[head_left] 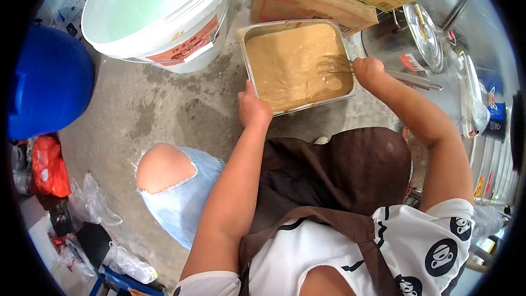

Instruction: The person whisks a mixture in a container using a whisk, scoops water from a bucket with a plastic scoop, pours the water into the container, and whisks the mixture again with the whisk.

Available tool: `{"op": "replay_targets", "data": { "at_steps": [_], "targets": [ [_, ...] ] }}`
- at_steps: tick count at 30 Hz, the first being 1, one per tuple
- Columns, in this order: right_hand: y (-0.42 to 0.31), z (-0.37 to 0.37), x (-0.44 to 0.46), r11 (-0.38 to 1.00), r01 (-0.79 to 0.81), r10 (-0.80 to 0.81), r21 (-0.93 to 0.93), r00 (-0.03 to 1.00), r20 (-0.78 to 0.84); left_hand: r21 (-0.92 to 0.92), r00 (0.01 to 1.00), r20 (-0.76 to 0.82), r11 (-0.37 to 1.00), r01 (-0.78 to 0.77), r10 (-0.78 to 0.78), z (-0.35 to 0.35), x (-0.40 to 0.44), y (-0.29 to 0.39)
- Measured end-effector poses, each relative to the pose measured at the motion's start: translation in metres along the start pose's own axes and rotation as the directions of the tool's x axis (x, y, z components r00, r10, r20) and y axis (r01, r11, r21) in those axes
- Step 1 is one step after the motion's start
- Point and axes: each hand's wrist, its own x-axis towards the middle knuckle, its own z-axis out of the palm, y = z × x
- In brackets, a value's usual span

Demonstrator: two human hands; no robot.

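Note:
A rectangular metal pan (244, 55) full of thick tan paste (293, 66) stands on the floor in front of me. My left hand (254, 107) is closed on the pan's near left edge. My right hand (370, 71) wraps round a whisk, at the pan's right side. The steel handle of the whisk (411, 79) sticks out to the right beyond my fist. Its other end dips into the paste, where the surface is rippled and the wires are mostly covered.
A large white bucket (189, 49) with pale greenish liquid stands at upper left. Cardboard boxes (307, 3) are stacked behind the pan, and a lidded steel pot (405, 38) is to their right. A blue barrel (52, 82) and plastic bags (49, 167) line the left side. Wet patches mark the concrete floor (164, 107).

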Motion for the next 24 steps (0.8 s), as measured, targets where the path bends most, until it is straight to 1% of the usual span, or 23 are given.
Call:
{"op": "replay_targets", "data": {
  "at_steps": [1, 3, 4, 6, 7, 9, 10, 12, 13, 15, 16, 18, 22, 24],
  "targets": [
    [0.001, -0.006, 0.005, 1.000, 0.024, -0.023, 0.010, 1.000, -0.021, 0.004, 1.000, 0.002, 1.000, 0.008, -0.008, -0.001, -0.001, 0.001],
    [0.003, -0.017, 0.014, 0.997, 0.072, -0.071, 0.016, 0.995, -0.071, -0.077, 0.999, -0.038, 0.997, 0.009, -0.012, -0.001, -0.004, 0.003],
    [0.003, -0.017, 0.022, 0.997, 0.081, -0.079, 0.016, 0.994, -0.070, -0.076, 0.999, -0.038, 0.997, 0.017, -0.020, -0.001, -0.003, 0.004],
    [-0.001, -0.016, 0.034, 0.990, 0.103, -0.086, 0.097, 0.983, -0.163, -0.102, 0.999, -0.033, 0.994, 0.035, -0.038, 0.000, -0.002, 0.004],
    [-0.005, -0.023, 0.035, 0.989, 0.110, -0.093, 0.099, 0.982, -0.163, -0.099, 0.998, -0.035, 0.994, 0.041, -0.045, 0.000, -0.002, 0.004],
    [-0.015, -0.037, 0.040, 0.979, 0.154, -0.147, 0.134, 0.987, -0.060, -0.130, 1.000, -0.029, 0.991, 0.002, -0.005, -0.002, -0.002, 0.004],
    [-0.018, -0.046, 0.038, 0.978, 0.156, -0.149, 0.138, 0.987, -0.058, -0.126, 1.000, -0.027, 0.992, 0.004, -0.007, 0.000, -0.002, 0.002],
    [-0.024, -0.063, 0.032, 0.948, 0.204, -0.196, 0.244, 0.979, -0.057, -0.118, 0.999, -0.041, 0.993, -0.019, 0.014, 0.004, 0.000, 0.000],
    [-0.029, -0.066, 0.035, 0.948, 0.200, -0.191, 0.246, 0.980, -0.059, -0.117, 0.999, -0.042, 0.993, -0.024, 0.019, 0.005, 0.002, 0.000],
    [-0.041, -0.071, 0.040, 0.919, 0.281, -0.266, 0.275, 0.960, -0.090, -0.134, 0.999, -0.045, 0.991, -0.028, 0.022, 0.007, 0.003, -0.002],
    [-0.048, -0.075, 0.040, 0.919, 0.280, -0.265, 0.278, 0.960, -0.092, -0.131, 0.999, -0.047, 0.991, -0.030, 0.024, 0.007, 0.003, -0.002],
    [-0.058, -0.083, 0.037, 0.880, 0.351, -0.341, 0.319, 0.936, -0.089, -0.124, 0.998, -0.055, 0.992, -0.031, 0.024, 0.008, 0.002, -0.001],
    [-0.085, -0.078, 0.039, 0.874, 0.361, -0.347, 0.325, 0.932, -0.102, -0.096, 0.999, -0.036, 0.995, -0.038, 0.034, 0.006, 0.004, -0.004],
    [-0.086, -0.082, 0.027, 0.877, 0.404, -0.414, 0.259, 0.910, -0.018, -0.114, 0.995, -0.070, 0.990, -0.083, 0.075, 0.010, 0.004, -0.009]
  ]
}}
